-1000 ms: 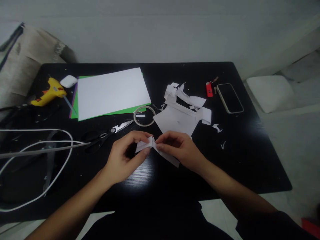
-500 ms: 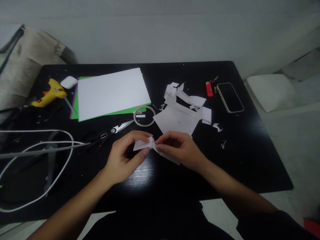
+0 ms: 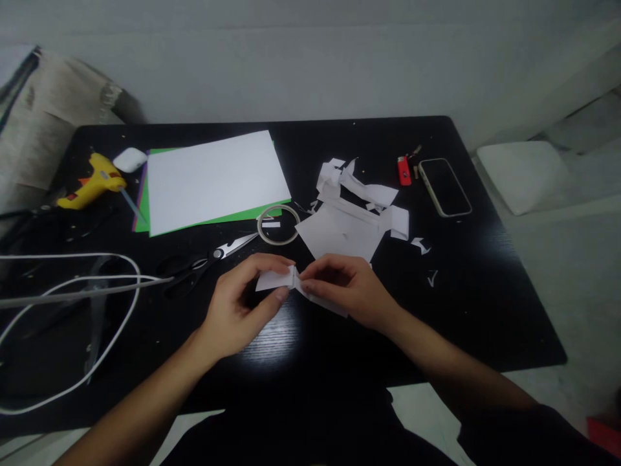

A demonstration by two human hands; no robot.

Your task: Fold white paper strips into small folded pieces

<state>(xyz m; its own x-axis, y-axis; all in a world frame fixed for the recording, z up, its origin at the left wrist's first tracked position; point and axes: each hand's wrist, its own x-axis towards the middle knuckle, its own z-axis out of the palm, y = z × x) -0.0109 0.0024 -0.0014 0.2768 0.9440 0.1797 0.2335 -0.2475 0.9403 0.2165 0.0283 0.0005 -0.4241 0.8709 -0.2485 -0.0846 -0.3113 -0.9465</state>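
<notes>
Between both hands, low over the black table, is a folded piece of white paper (image 3: 274, 279). My left hand (image 3: 242, 304) is closed on its left part, thumb at the near edge and fingers on top. With thumb and fingertips pinched, my right hand (image 3: 352, 290) grips the paper's other side, close to the fold in the middle. A strip of the piece slants out beneath the right hand. Just beyond my fingers lie cut white paper scraps (image 3: 339, 233) and a roll of tape (image 3: 262, 236). Black-handled scissors (image 3: 218, 254) rest left of them, blades toward the tape.
White and green sheets (image 3: 218, 181) are stacked at the back left, beside a yellow glue gun (image 3: 97, 181) and a white case (image 3: 130, 160). A white cable (image 3: 130, 310) loops at left. A red lighter (image 3: 404, 171) and a phone (image 3: 445, 188) lie at right on the black table (image 3: 485, 310).
The view has shifted very slightly. Both hands keep their grip on the folded paper, with hardly any visible movement.
</notes>
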